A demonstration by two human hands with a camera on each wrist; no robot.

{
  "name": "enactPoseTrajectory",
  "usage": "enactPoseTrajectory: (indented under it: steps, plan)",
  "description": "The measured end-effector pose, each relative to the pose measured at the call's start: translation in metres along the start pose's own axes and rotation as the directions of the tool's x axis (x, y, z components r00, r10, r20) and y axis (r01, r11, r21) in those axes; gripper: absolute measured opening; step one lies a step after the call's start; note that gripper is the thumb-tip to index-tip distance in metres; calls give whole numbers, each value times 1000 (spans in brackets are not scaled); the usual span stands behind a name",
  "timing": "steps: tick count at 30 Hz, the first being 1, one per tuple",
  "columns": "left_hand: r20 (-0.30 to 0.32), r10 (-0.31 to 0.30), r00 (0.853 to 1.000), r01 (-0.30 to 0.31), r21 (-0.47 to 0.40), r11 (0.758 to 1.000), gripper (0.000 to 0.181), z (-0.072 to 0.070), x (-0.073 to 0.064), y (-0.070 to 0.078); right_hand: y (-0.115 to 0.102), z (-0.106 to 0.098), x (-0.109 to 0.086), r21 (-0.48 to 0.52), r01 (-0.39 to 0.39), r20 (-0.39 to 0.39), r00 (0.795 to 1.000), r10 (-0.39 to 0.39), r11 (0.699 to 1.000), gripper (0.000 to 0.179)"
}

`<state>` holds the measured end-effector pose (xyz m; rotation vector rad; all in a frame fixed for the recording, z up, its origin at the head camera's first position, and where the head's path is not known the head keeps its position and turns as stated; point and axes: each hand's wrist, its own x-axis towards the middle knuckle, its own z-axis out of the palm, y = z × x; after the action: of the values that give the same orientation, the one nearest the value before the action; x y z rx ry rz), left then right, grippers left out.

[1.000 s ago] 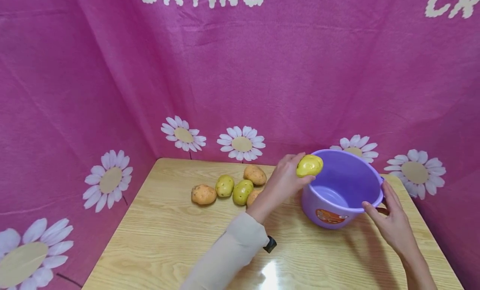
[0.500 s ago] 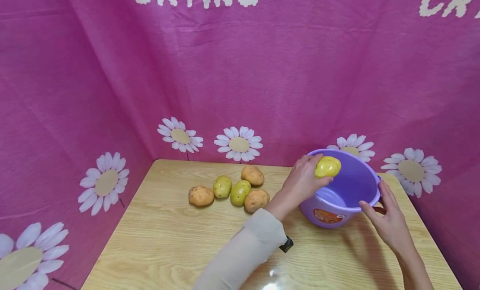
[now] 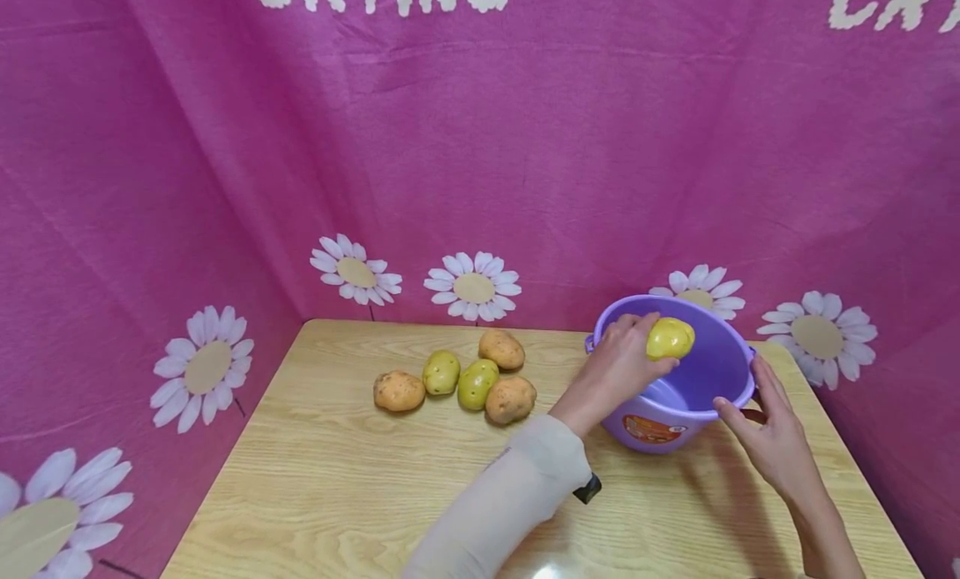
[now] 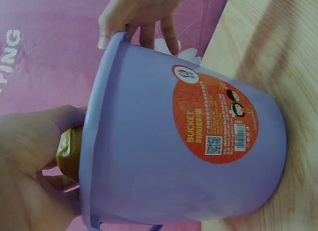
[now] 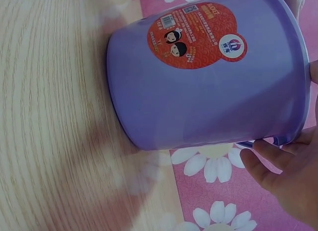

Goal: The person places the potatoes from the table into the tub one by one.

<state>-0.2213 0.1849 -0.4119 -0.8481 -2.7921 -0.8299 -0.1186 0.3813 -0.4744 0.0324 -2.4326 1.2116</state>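
Note:
My left hand [image 3: 618, 361] holds a shiny yellow-green potato [image 3: 672, 339] over the mouth of a purple plastic bucket [image 3: 708, 375]. In the left wrist view, part of that potato [image 4: 70, 150] shows between thumb and fingers beside the bucket's rim. My right hand [image 3: 780, 446] grips the rim at the bucket's right side, thumb on the near edge and fingers around by the handle mount. The right wrist view has those fingers [image 5: 268, 166] against the upper side of the bucket [image 5: 213, 107]. The bucket stands upright on the table, its red label facing me.
To the left of the bucket, two green potatoes [image 3: 477, 385] and three tan potatoes [image 3: 511, 398] lie grouped on the wooden table [image 3: 337, 479]. A pink cloth [image 3: 525, 171] with printed daisies hangs behind the table and at its sides.
My left hand has carried the yellow-green potato rightward, from the bucket's left rim to over its opening. My right hand keeps its grip on the rim.

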Motion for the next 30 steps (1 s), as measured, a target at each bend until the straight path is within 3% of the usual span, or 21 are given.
enactPoseTrajectory:
  steps: [15,23,30]
  plan:
    - [20,35,999,-37,117,992,67,12,-1,0,-9,-1,-1,8,-4,-1,1000,4,1000,78]
    - [-57,126,990,-111,215,970,47,17,-1,-4,-7,0,-1,-4,-2,-4,1000,2,1000,78]
    - [-51,118,992,-108,171,979,45,16,-1,-5,-7,0,-1,-6,-18,0,1000,18,1000,77]
